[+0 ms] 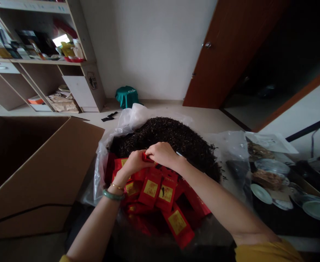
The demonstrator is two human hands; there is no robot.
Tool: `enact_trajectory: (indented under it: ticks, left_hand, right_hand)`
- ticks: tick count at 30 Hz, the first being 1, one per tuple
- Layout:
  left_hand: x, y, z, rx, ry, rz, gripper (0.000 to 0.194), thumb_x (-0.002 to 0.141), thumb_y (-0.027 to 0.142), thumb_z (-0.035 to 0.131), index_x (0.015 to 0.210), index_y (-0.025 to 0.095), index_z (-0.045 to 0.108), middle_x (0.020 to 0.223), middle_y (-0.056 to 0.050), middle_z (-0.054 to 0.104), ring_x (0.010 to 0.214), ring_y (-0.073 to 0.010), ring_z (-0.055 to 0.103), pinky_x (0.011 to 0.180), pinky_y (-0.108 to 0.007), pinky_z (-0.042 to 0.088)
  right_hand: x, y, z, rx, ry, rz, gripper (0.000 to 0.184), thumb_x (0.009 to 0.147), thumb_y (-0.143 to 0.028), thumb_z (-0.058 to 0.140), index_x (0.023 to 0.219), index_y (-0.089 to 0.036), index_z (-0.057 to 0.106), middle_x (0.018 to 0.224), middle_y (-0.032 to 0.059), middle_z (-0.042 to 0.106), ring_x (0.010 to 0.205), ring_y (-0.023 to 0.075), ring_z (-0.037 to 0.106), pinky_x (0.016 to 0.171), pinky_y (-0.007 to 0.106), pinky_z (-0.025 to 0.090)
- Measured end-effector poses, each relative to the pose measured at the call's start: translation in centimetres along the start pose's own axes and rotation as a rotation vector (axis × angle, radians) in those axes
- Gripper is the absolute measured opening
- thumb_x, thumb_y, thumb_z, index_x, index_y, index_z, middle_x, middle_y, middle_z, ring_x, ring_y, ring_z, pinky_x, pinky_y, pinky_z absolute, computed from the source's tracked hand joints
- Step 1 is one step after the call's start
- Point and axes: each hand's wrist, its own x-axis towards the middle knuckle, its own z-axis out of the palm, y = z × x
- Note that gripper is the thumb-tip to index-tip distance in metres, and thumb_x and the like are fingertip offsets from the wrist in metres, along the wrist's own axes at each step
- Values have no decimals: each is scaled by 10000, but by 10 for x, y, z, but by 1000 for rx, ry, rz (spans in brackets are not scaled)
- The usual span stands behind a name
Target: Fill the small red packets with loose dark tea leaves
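Note:
My left hand (134, 162), with a green bangle and a thin gold bracelet at the wrist, is closed on a red packet (146, 158). Meeting it from the right, my right hand (162, 153) has its fingers pinched at the same packet's top. Most of that packet is hidden behind the hands. Below them lie several red packets (150, 188) with gold labels, heaped at the near side of a large clear plastic bag (101, 174). Behind the hands rises a mound of dark dried leaves, like loose tea (165, 127). A thin pale object (181, 155) shows beside my right wrist, its kind unclear.
An open cardboard box (53, 171) stands at the left. On the right, a dark low table (280, 227) carries a white dish (261, 193) and other dishes. Farther back are a shelf unit (87, 87), a green cloth-covered object (127, 96) and a brown door (217, 58).

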Motion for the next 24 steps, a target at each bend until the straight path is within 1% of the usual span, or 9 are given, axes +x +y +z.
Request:
enact_trajectory:
  ticks: [3, 5, 8, 10, 12, 15, 18, 21, 24]
  left_hand:
    - [0, -1, 1, 3, -6, -4, 318, 622, 426, 718, 767, 146, 672, 700, 0, 669, 648, -159, 540, 571, -242, 371]
    - [0, -3, 3, 23, 1, -22, 310, 618, 437, 719, 698, 146, 650, 623, 19, 617, 596, -137, 491, 535, -234, 332]
    - [2, -5, 3, -22, 51, -51, 341, 609, 456, 729, 588, 150, 580, 536, 47, 526, 547, -106, 418, 498, -222, 283]
    - [3, -5, 1, -123, 92, -65, 382, 604, 488, 732, 578, 149, 559, 527, 52, 506, 539, -101, 412, 490, -216, 291]
    - [3, -1, -2, -255, 109, -65, 413, 613, 531, 721, 638, 141, 588, 561, 43, 530, 555, -110, 445, 496, -216, 328]
    - [0, 9, -6, -440, 61, -16, 465, 643, 567, 699, 784, 127, 645, 668, 12, 606, 619, -136, 519, 546, -232, 407]
    - [-6, 20, -5, -559, 21, 25, 485, 666, 563, 696, 859, 120, 660, 741, -18, 654, 671, -155, 567, 604, -253, 463]
    - [-11, 30, -3, -627, 10, 53, 480, 602, 442, 793, 927, 121, 646, 816, -34, 683, 742, -175, 605, 677, -273, 503]
    - [-14, 37, -1, -694, -12, 71, 570, 533, 312, 851, 1023, 129, 627, 885, -36, 697, 796, -181, 628, 743, -282, 518]
  right_hand:
    - [-2, 0, -2, 18, -63, -44, 287, 807, -113, 531, 856, -275, 763, 866, 43, 762, 809, 217, 688, 677, 277, 447]
    - [-5, 2, -7, 35, -127, -62, 313, 800, -96, 511, 853, -279, 759, 850, 40, 759, 779, 216, 686, 646, 273, 433]
    - [-12, 8, -17, 78, -161, -59, 321, 849, -136, 478, 960, -278, 743, 852, 44, 750, 752, 208, 673, 631, 275, 428]
    - [-16, 13, -19, 134, -72, -43, 271, 871, -234, 538, 1078, -260, 712, 929, 58, 745, 828, 211, 658, 695, 283, 450]
    - [-19, 18, -18, 198, 67, -21, 282, 844, -295, 627, 1112, -237, 696, 1007, 65, 735, 913, 211, 626, 784, 302, 461]
    - [-23, 23, -12, 291, 265, 3, 153, 832, -243, 661, 964, -213, 733, 940, 58, 730, 899, 192, 599, 818, 310, 467]
    - [-30, 24, -9, 362, 383, -27, 113, 858, -224, 625, 896, -215, 731, 855, 49, 691, 844, 172, 607, 785, 292, 484]
    - [-38, 22, -11, 373, 450, -47, 158, 901, -233, 554, 928, -223, 709, 885, 53, 666, 828, 162, 621, 789, 283, 491]
    - [-44, 20, -16, 393, 545, -46, 177, 915, -253, 522, 910, -219, 696, 884, 54, 671, 826, 163, 626, 793, 283, 492]
